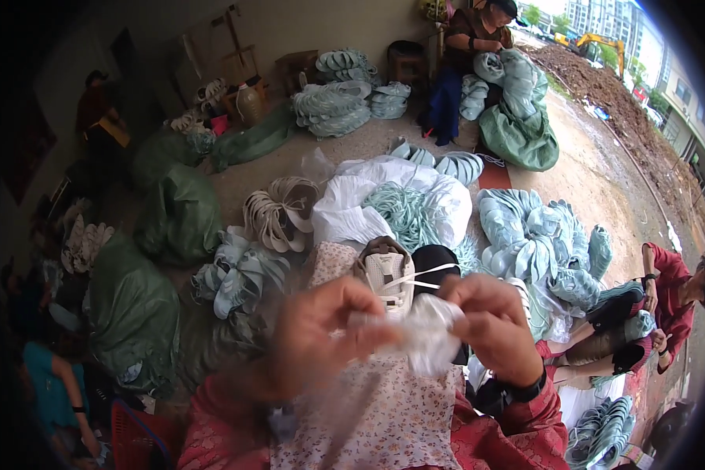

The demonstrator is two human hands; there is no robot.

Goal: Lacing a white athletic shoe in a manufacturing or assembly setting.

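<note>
In front of my chest, both hands are raised with a thin, white, crumpled piece [431,338] between them; its kind cannot be made out. My right hand [497,325] pinches it between thumb and fingers. Motion blurs my left hand [321,325], whose closed fingers are on the other end. Just beyond the hands stands a beige and brown shoe upper [386,274] with white lace ends sticking out to the right. A rounded black thing [435,262] sits beside it. Below, a floral apron [368,415] covers my lap.
A white sack [345,204] holds pale green cords [403,210]. Bundles of pale green shoe parts [536,243] lie to the right, beige strips [278,215] to the left. Dark green sacks [133,313] stand at left. Other people sit around, one [482,35] at the back, another [670,290] at right.
</note>
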